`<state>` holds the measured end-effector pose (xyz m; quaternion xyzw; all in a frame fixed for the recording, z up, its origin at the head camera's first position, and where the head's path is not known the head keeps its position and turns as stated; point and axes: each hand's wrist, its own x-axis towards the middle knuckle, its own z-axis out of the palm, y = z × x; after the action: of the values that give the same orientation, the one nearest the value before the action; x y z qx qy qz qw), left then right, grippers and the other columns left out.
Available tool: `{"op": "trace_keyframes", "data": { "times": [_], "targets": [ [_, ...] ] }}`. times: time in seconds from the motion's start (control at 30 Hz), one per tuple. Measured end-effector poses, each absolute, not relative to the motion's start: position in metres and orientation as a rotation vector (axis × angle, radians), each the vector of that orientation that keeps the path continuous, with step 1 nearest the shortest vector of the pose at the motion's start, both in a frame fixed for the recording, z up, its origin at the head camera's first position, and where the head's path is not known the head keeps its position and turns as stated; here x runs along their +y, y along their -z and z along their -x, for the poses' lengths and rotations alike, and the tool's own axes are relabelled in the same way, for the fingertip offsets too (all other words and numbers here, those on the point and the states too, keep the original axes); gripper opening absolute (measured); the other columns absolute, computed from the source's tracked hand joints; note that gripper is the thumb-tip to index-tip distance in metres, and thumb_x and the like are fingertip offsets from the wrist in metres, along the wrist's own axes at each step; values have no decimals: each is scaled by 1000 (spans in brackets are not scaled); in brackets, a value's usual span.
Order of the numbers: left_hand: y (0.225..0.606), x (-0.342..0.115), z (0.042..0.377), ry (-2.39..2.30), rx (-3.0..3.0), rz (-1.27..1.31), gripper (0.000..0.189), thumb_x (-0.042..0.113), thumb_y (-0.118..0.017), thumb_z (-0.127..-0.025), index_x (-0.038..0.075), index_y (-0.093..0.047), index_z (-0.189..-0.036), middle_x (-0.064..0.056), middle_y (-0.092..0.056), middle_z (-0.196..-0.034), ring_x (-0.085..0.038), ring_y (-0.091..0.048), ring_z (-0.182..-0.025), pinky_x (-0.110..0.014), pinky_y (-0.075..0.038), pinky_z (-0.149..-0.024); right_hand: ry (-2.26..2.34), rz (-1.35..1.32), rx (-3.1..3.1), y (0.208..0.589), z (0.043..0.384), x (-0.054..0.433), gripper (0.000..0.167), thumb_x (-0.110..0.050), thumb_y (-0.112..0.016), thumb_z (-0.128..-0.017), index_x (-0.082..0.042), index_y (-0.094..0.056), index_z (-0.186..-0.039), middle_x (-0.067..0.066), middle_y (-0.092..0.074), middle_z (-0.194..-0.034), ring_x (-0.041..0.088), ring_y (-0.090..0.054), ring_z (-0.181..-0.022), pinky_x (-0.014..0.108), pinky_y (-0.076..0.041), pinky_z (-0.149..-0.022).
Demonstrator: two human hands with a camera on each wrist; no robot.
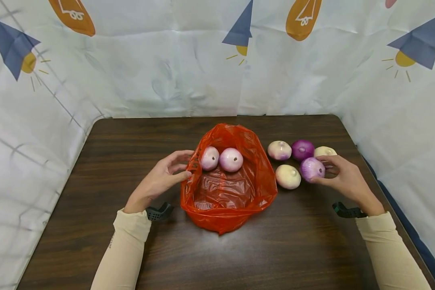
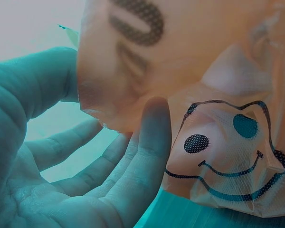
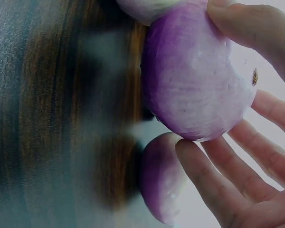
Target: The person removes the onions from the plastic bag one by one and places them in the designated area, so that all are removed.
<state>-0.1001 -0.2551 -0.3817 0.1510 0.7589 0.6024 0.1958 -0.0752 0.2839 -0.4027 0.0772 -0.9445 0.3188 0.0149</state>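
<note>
A red plastic bag (image 1: 221, 220) stands on the table with its mouth wide. Inside lie two pale purple onions, a left one (image 1: 209, 158) and a right one (image 1: 231, 160). My left hand (image 1: 157, 179) holds the bag's left rim between thumb and fingers. The left wrist view shows a printed smiling face (image 2: 228, 166) on the bag's outside. To the right of the bag, my right hand (image 1: 346, 179) grips a purple-and-white onion (image 1: 312, 169), thumb on one side and fingertips on the other; its root end shows in the right wrist view.
Beside the gripped onion lie a cream onion (image 1: 288, 177), a white-and-purple onion (image 1: 279, 150), a deep purple onion (image 1: 303, 150) and another pale onion (image 1: 325, 151), partly hidden. The dark wooden table (image 1: 137, 139) is enclosed by a white patterned curtain (image 1: 188, 60) at the back and sides.
</note>
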Motion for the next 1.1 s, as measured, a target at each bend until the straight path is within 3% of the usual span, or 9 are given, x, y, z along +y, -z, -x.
{"op": "trace_keyframes", "data": {
  "times": [0.57,1.1],
  "targets": [
    [382,-254,101,-1689,2119,-410,62,13,-72,-97,18,-45,-153,-13,-49,-152,-15,-65,-121,-28,-59,-92,-1043,-213,-2930,411,72,287,67,-33,-91,-79,-8,-64,-134,20,-65,-136,-32,-49,-98,-5,-41,-82],
    [382,-254,101,-1705,2100,-402,62,12,-72,-97,18,-45,-153,-13,-49,-151,-9,-67,-117,-29,-59,-89,-1081,-181,-2960,418,69,292,68,-33,-89,-81,-9,-61,-138,20,-63,-141,-32,-47,-101,-4,-42,-82]
  ]
}}
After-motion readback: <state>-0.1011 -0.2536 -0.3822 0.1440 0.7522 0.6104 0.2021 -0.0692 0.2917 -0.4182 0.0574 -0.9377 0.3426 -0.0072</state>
